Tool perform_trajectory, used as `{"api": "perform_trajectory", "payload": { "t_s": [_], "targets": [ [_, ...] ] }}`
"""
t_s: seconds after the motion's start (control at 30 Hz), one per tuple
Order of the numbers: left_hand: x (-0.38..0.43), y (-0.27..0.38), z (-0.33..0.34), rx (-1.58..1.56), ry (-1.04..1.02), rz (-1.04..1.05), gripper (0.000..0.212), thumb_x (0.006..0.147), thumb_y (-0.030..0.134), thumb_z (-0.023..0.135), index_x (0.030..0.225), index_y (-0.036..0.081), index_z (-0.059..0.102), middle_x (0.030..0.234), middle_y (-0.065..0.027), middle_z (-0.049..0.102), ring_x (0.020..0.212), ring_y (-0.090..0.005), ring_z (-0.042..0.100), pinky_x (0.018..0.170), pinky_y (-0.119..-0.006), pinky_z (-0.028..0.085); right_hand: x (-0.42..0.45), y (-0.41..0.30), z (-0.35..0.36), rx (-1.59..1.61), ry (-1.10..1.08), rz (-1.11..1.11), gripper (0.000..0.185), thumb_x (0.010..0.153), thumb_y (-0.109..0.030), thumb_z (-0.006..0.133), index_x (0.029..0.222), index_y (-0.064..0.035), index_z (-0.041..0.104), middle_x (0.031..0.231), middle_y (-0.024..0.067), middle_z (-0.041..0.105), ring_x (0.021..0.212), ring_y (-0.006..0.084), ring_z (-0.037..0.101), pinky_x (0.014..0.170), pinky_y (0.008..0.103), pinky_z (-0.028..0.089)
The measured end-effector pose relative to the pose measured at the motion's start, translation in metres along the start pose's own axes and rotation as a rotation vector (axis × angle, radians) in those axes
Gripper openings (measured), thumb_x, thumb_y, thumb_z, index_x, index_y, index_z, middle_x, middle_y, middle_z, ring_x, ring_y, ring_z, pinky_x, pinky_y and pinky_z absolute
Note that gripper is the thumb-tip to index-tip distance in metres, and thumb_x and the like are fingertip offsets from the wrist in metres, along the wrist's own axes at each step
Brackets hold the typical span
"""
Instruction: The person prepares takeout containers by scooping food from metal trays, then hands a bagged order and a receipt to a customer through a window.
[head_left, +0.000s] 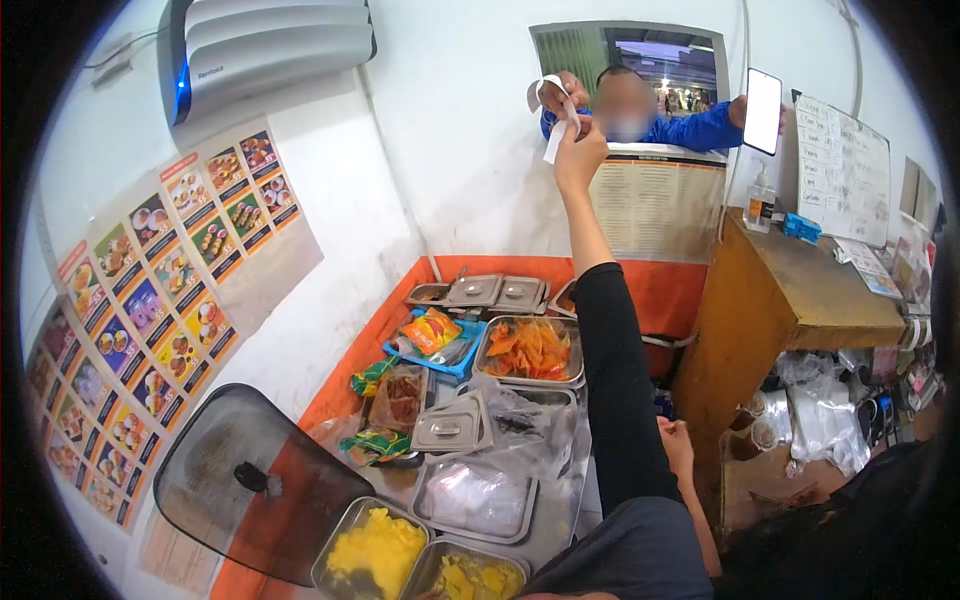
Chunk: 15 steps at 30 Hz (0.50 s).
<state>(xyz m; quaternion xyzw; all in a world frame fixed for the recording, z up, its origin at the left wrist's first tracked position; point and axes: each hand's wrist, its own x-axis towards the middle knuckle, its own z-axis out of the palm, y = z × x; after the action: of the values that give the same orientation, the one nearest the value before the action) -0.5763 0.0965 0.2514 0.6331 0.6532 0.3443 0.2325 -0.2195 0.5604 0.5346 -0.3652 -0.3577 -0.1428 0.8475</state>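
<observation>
My right hand (582, 156) reaches up at arm's length to the serving window (628, 28). It pinches the lower part of a curled white paper strip (556, 142), probably a receipt. A person in a blue jacket outside has one hand (564, 91) on the same strip, close to my fingertips. That person's other hand (738, 112) holds up a smartphone (763, 112) with a bright white screen. My left hand is out of view; only a sliver of skin shows at the bottom edge.
Below my arm stand steel pans of orange food (529, 349) and yellow food (379, 551), with lidded pans (472, 290) behind. A clear plastic panel (247, 450) leans left. Right, another forearm (694, 502) shows beside a wooden counter (750, 277) bearing a pump bottle (760, 202).
</observation>
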Motion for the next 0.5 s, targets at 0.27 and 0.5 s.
{"api": "perform_trajectory", "payload": {
  "t_s": [0.27, 0.5],
  "targets": [
    [-0.012, 0.026, -0.018, -0.022, 0.092, 0.067, 0.03, 0.095, 0.019, 0.04, 0.105, -0.004, 0.057, 0.094, -0.0134, 0.064, 0.088, -0.0187, 0.06, 0.082, -0.032, 0.045, -0.154, -0.084, -0.113, 0.702, -0.125, 0.691, 0.021, 0.091, -0.015, 0.048, 0.104, 0.0008, 0.053, 0.093, 0.0059, 0.059, 0.084, 0.0131, 0.055, 0.073, 0.0251, 0.046],
    [0.04, 0.073, -0.055, -0.594, 0.061, 0.181, 0.032, 0.093, 0.019, 0.046, 0.114, -0.004, 0.051, 0.107, -0.0097, 0.059, 0.101, -0.0173, 0.052, 0.091, -0.031, 0.038, -0.336, -0.223, -0.253, 1.743, -1.409, 2.265, 0.029, 0.094, -0.036, 0.037, 0.095, -0.0083, 0.045, 0.055, -0.0049, 0.035, 0.037, 0.0041, 0.029, 0.034, 0.0186, 0.025]
  ]
}}
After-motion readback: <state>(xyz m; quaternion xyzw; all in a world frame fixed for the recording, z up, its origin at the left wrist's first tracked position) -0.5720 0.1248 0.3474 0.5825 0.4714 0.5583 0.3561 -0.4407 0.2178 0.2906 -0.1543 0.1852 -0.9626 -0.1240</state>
